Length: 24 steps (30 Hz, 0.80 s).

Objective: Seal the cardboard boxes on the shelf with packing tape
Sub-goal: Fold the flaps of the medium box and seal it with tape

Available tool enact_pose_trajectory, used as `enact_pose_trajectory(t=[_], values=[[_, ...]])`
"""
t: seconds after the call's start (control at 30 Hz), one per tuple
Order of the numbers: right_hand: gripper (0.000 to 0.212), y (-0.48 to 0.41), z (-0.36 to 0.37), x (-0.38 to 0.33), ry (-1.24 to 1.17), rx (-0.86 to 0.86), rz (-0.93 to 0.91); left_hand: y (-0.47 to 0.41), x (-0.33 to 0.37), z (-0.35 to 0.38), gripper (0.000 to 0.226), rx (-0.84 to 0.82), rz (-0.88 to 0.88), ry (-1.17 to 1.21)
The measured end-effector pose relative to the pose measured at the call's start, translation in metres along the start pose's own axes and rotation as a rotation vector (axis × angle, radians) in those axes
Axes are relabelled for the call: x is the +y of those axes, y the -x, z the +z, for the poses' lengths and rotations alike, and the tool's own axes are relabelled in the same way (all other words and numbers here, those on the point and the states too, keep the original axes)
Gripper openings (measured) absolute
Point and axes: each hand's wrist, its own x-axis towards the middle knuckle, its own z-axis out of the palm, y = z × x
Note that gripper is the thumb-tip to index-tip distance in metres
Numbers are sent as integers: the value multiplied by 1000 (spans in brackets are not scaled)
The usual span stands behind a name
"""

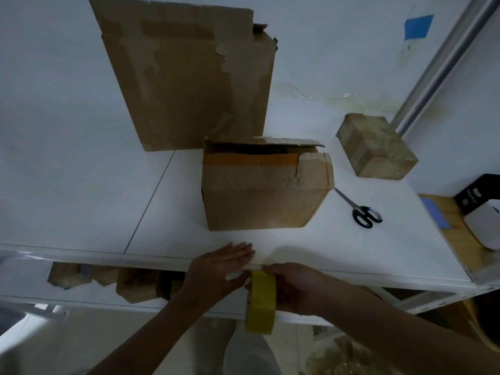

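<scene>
Scissors point(362, 211) lying flat, right of centre: black handle loops toward the viewer, steel blades closed, tips pointing away and left. White wall point(324, 36) behind; blue patch point(418, 26) stuck on it, upper right. Grey metal upright point(438, 66) runs diagonally along the right side. Crumpled clear film point(338, 94), faint yellowish tinge, lies at the foot of the wall. Far right: wooden surface point(457, 220) carrying a flat blue piece point(435, 212), a black object point(476, 196) with pale markings too blurred to read, and a rounded white object point(484, 226) just beside it.
</scene>
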Motion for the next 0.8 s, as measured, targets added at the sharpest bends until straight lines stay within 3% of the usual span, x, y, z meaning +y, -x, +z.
enact_pose_trajectory(t=[0.3,0.53,0.8], values=[[25,3,1,-10,-63,91,82,-5,-6,1,32,129,64,67],[29,6,12,-10,-145,190,-3,-7,-2,16,26,314,-1,85],[23,8,1,-42,54,287,88,-9,4,29,33,429,-69,-50]])
